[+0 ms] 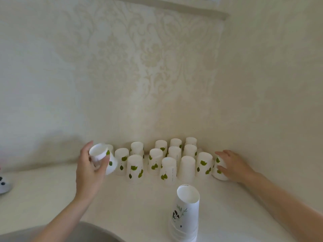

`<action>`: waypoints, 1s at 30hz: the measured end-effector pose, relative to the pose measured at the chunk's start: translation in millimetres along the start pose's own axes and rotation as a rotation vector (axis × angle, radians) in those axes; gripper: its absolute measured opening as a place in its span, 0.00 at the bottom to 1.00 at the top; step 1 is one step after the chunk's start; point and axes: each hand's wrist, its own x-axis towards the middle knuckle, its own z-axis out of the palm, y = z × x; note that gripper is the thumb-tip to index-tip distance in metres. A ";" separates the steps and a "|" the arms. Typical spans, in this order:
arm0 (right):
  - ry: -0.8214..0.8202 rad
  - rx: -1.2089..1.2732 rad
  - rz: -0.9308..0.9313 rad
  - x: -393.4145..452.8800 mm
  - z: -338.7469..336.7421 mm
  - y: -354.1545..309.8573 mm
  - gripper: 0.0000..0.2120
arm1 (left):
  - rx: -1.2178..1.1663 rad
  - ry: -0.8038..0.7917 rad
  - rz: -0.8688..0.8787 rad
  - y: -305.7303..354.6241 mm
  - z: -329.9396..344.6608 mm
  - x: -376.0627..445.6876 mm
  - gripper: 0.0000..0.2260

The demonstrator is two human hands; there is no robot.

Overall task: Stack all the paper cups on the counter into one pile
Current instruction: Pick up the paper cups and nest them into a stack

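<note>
Several white paper cups with green leaf prints [134,169] stand upside down in rows on the pale counter [143,205], close to the wall. My left hand [89,169] grips one such cup [98,151] at the left end, lifted and tilted so its bottom faces me, in front of another upside-down cup [111,165]. My right hand [233,165] wraps the rightmost cup [218,169], which leans on the counter. A pile of nested upside-down cups [186,213], the top one with a panda print, stands near the front.
Patterned wallpaper [139,67] rises right behind the cups and turns a corner at the right. A sink rim [83,229] shows at the bottom left. A small white object with dark dots [3,186] lies at the left edge.
</note>
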 end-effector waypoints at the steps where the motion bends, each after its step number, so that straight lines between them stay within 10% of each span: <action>1: 0.009 -0.038 0.001 2.3 2.8 0.5 0.28 | -0.030 -0.009 0.076 16.4 -0.8 -2.7 0.24; 13: 0.225 0.209 0.035 -49.3 -5.3 -1.1 0.21 | -0.068 -0.806 0.481 142.3 51.5 -86.5 0.20; 30: 0.252 0.633 -0.441 -139.5 -102.8 -96.3 0.22 | 0.066 -1.053 0.099 98.4 43.1 -108.4 0.40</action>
